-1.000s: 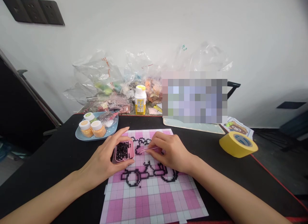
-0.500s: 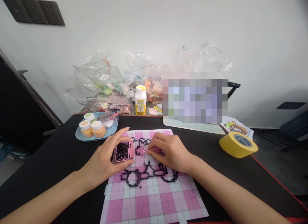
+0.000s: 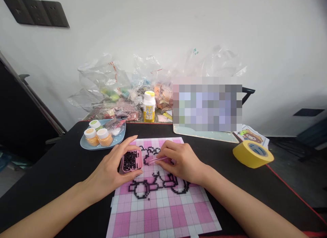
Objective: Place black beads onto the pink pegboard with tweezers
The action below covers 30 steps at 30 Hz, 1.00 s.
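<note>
My left hand (image 3: 112,166) grips a small pink box (image 3: 139,159) between thumb and fingers; it is tilted toward me and holds many black beads (image 3: 130,161). In my right hand (image 3: 180,159) is a pair of pink tweezers (image 3: 153,160), pinched between thumb and fingers, with the tips over the pegboard. Whether the tips hold a bead is too small to tell. The pegboard (image 3: 153,214), pink and white checked, lies beneath both hands. Black beads on it form outlines, among them a ring shape (image 3: 141,190) near the middle. My right hand covers part of the upper outline.
A blue tray (image 3: 84,143) with several lidded jars (image 3: 104,138) stands at the left. Behind are a white and yellow bottle (image 3: 149,106), plastic bags (image 3: 104,81) and a blurred-out panel (image 3: 206,105). A yellow tape roll (image 3: 252,154) rests at the right on the black table (image 3: 63,173).
The tweezers' tips have shifted very slightly and look a little further apart. Both hands, the box and the pegboard stay in place.
</note>
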Each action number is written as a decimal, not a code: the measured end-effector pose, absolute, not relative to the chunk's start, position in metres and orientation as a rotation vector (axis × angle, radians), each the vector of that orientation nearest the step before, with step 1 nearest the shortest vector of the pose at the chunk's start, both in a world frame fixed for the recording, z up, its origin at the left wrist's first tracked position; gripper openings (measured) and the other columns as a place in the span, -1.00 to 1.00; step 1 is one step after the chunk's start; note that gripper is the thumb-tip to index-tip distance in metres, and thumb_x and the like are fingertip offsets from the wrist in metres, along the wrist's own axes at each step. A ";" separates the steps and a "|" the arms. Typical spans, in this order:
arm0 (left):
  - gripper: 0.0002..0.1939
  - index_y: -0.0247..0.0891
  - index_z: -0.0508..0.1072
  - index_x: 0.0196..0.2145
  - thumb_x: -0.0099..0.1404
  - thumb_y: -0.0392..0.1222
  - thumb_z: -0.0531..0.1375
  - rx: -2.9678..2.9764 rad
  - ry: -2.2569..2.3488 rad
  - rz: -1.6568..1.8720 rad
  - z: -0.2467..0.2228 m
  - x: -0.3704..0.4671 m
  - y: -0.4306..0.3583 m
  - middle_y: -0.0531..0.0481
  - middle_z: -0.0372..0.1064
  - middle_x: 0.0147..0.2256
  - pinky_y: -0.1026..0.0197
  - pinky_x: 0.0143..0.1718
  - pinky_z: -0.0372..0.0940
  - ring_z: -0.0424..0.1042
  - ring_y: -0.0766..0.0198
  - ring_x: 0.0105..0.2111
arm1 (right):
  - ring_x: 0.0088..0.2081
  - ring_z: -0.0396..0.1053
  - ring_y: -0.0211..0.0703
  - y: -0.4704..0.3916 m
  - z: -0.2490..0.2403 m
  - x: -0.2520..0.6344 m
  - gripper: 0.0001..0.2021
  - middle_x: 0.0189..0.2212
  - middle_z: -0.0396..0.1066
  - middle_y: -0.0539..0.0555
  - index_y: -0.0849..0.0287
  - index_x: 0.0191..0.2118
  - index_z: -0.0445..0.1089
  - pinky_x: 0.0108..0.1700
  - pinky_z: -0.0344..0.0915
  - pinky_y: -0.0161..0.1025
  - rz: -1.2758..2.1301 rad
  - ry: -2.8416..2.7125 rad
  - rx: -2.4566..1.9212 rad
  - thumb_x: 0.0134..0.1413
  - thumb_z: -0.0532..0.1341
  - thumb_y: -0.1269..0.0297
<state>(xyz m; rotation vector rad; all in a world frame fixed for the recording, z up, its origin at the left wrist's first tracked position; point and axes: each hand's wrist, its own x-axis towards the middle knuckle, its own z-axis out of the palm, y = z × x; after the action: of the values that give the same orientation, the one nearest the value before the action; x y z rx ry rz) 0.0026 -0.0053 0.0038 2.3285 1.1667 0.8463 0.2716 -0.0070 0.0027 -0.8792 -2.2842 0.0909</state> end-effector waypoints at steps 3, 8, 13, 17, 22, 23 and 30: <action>-0.17 0.23 -0.02 0.36 0.29 0.15 0.32 2.321 1.164 0.847 0.004 0.003 -0.005 0.07 0.47 0.06 -0.11 0.22 0.25 0.49 0.02 0.06 | -0.46 0.37 -0.29 -0.007 0.003 0.272 -0.80 -0.37 0.46 0.06 0.22 -0.27 0.53 -0.46 0.22 -0.35 0.079 -2.268 -0.870 0.30 0.22 0.24; -0.15 0.28 -0.04 0.36 0.28 0.15 0.34 2.308 1.151 0.829 0.004 0.003 -0.006 0.11 0.48 0.06 -0.07 0.20 0.27 0.48 0.05 0.06 | -0.41 0.40 -0.27 -0.008 0.003 0.269 -0.82 -0.35 0.44 0.08 0.24 -0.22 0.52 -0.41 0.32 -0.34 0.141 -2.193 -0.807 0.32 0.21 0.27; -0.10 0.25 -0.02 0.36 0.22 0.27 0.34 2.298 1.136 0.826 0.003 0.002 -0.006 0.07 0.49 0.06 -0.12 0.19 0.28 0.48 0.00 0.07 | -0.34 0.41 -0.23 -0.010 0.002 0.263 -0.84 -0.32 0.43 0.11 0.26 -0.14 0.49 -0.34 0.38 -0.31 0.201 -2.190 -0.690 0.34 0.19 0.32; -0.11 0.20 -0.01 0.37 0.22 0.30 0.32 2.310 1.133 0.831 0.002 0.003 -0.006 0.02 0.49 0.06 -0.14 0.19 0.28 0.48 -0.03 0.08 | -0.33 0.42 -0.20 -0.011 0.000 0.260 -0.84 -0.31 0.43 0.13 0.26 -0.14 0.49 -0.34 0.40 -0.29 0.169 -2.197 -0.688 0.35 0.18 0.33; -0.11 0.24 -0.01 0.36 0.21 0.33 0.31 2.321 1.127 0.839 0.003 0.004 -0.006 0.06 0.51 0.04 -0.10 0.18 0.30 0.50 0.01 0.06 | -0.34 0.41 -0.19 -0.010 -0.001 0.259 -0.82 -0.31 0.43 0.15 0.29 -0.14 0.49 -0.34 0.40 -0.27 0.159 -2.202 -0.677 0.36 0.15 0.35; -0.11 0.24 -0.01 0.36 0.21 0.34 0.31 2.320 1.126 0.839 0.003 0.004 -0.006 0.06 0.51 0.04 -0.09 0.17 0.31 0.51 0.01 0.05 | -0.34 0.41 -0.18 -0.010 -0.001 0.258 -0.82 -0.31 0.43 0.15 0.29 -0.14 0.49 -0.34 0.41 -0.27 0.161 -2.207 -0.677 0.36 0.15 0.35; -0.10 0.26 0.02 0.35 0.18 0.37 0.30 2.273 1.151 0.828 0.004 0.006 -0.007 0.08 0.51 0.04 -0.09 0.18 0.30 0.51 0.01 0.05 | -0.38 0.41 -0.22 -0.010 -0.002 0.257 -0.81 -0.30 0.44 0.13 0.25 -0.14 0.49 -0.37 0.40 -0.29 0.138 -2.228 -0.692 0.38 0.14 0.31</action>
<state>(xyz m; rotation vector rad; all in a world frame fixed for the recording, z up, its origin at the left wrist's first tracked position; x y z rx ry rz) 0.0057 -0.0075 0.0044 2.2730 1.1509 0.8277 0.2572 -0.0099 -0.0020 -0.6923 -2.2284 0.1384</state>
